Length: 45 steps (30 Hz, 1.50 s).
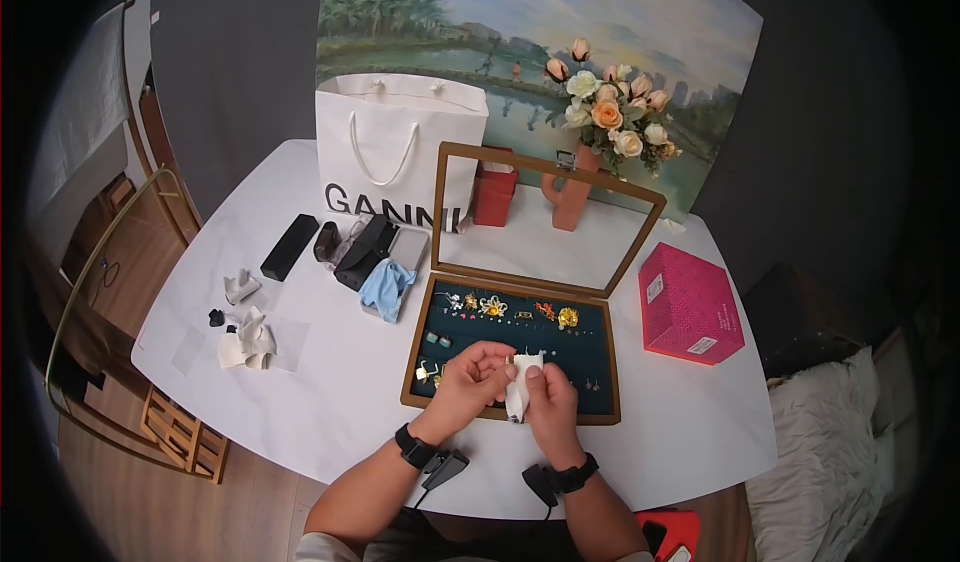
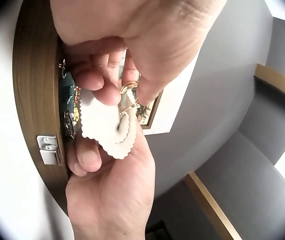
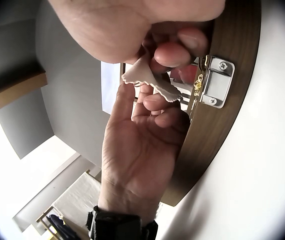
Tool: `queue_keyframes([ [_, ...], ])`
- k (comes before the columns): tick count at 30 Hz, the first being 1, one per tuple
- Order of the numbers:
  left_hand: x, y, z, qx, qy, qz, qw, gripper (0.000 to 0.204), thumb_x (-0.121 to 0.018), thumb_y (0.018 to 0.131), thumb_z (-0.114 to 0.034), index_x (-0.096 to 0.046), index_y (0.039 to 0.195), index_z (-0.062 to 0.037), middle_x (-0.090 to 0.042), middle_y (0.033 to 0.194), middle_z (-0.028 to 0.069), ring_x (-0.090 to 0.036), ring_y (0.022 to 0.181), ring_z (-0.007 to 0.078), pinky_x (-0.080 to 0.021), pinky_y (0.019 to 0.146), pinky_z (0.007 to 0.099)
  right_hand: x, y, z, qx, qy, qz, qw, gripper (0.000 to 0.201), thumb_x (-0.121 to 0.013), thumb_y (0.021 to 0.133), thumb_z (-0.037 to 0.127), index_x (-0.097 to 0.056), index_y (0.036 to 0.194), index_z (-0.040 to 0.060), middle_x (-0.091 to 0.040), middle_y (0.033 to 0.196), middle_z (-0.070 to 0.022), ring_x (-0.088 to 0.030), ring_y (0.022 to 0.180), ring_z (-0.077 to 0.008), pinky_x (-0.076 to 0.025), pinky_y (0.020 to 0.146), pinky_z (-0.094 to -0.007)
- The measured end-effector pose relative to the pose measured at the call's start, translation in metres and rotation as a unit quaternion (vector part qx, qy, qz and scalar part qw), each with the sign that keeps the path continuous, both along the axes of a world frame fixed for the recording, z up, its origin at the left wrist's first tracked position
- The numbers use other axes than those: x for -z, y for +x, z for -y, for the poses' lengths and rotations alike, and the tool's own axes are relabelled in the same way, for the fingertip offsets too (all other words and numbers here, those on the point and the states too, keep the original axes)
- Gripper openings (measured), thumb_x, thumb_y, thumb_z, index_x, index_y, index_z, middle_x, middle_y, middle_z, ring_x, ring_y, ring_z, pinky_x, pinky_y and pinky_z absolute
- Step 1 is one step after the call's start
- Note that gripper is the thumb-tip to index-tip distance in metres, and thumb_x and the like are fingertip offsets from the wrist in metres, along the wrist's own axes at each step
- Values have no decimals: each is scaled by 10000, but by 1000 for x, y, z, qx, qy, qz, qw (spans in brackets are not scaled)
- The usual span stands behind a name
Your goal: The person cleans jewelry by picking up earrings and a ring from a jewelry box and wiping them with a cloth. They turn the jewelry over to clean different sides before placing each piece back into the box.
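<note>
Over the front part of the open jewellery box [image 1: 409, 390], the left hand [image 1: 466, 387] pinches a small gold-coloured ring-shaped piece [image 2: 128, 90], seen best in the left wrist view. A white cloth with a scalloped edge [image 1: 519, 386] is gripped by the right hand [image 1: 552, 410], its thumb on top. In the left wrist view the cloth [image 2: 102, 120] lies against the gold piece, between the left hand [image 2: 147, 45] and the right hand [image 2: 112, 185]. The right wrist view shows the cloth [image 3: 150, 80] folded between the fingers of both hands.
Brooches and earrings [image 1: 492, 305] lie on the box's dark lining under its raised glass lid. A pink box [image 1: 688, 307] stands right. At left are a blue cloth [image 1: 387, 288], black case [image 1: 290, 247] and crumpled cloths [image 1: 247, 342]. Behind stand a white bag [image 1: 400, 142] and flower vase [image 1: 573, 197].
</note>
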<state>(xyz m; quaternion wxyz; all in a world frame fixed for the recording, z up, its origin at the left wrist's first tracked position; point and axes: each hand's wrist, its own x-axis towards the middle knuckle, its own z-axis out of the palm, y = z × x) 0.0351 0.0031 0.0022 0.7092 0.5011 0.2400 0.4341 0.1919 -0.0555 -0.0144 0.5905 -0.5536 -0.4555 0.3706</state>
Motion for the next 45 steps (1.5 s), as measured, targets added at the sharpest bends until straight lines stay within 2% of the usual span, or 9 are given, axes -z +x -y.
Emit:
queue_keyframes([
  [10,-1,0,0,-16,2,-18,1000,282,-678,1030,-159,-591,1271,-39,-667,916,-26,-588,686,36,-450,582,183,-4,-1,1,3,-2,14,1000,324,-578,1086,242,-541,826,53,-511,652,43,-460,561,-26,-370,484,-251],
  [16,5,1,-2,-35,1,7,999,282,-657,1040,-148,-568,1282,-34,-662,921,-22,-582,680,40,-450,568,188,-9,-1,3,-4,-7,17,1000,311,-589,1080,235,-558,836,45,-540,661,35,-475,571,-29,-381,492,-254],
  [25,-1,0,-1,-2,-6,-3,1000,291,-665,1028,-108,-583,1293,-16,-660,920,-30,-574,692,20,-433,583,172,-9,-1,4,-23,-18,5,1000,279,-590,1081,235,-581,880,41,-564,695,41,-485,600,-18,-401,517,-244],
  [45,-1,0,0,-2,-5,-10,1000,280,-680,1028,-141,-584,1262,-20,-662,927,-23,-580,700,20,-435,582,166,-8,-1,5,-36,-23,-7,999,261,-584,1087,238,-596,911,45,-576,718,44,-500,616,-12,-411,524,-233],
])
